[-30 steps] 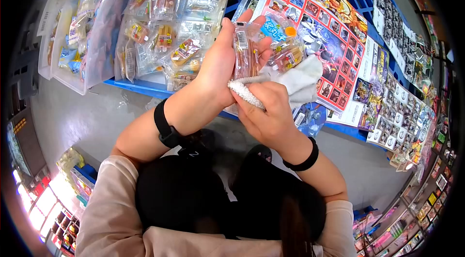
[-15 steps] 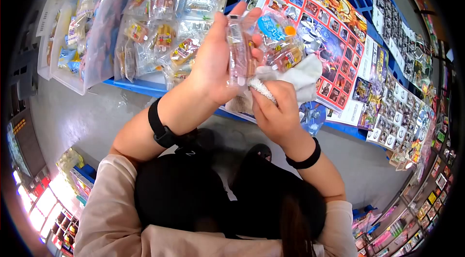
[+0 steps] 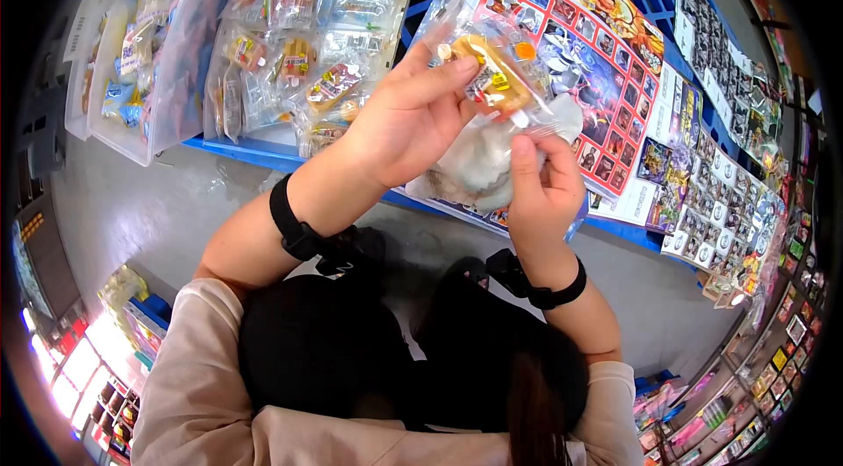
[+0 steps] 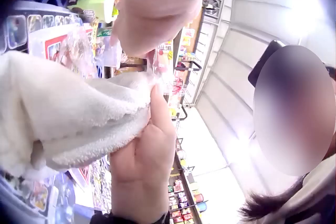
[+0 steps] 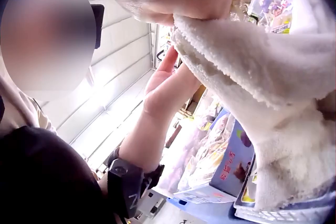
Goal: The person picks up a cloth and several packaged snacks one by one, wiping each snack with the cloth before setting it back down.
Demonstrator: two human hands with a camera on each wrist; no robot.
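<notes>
At the near left of the red-bordered printed sheet [image 3: 575, 57], a slippery hold.
Your left hand [image 3: 408, 119] pinches the clear snack packet [image 3: 502, 86] under its thumb; your right fingers pinch the white cloth [image 3: 479, 158] just beside it, though whether they touch the wrapper, I can't tell. If the cloth snags the film, a tug could likely pull the packet loose.

Left wrist device [image 3: 341, 266]: one white letter, N or a sideways Z | blue box [image 5: 234, 162]: red characters, too blurred to read | packet [image 3: 499, 84]: label print, too small to read | red sheet [image 3: 575, 71]: small print, illegible
</notes>
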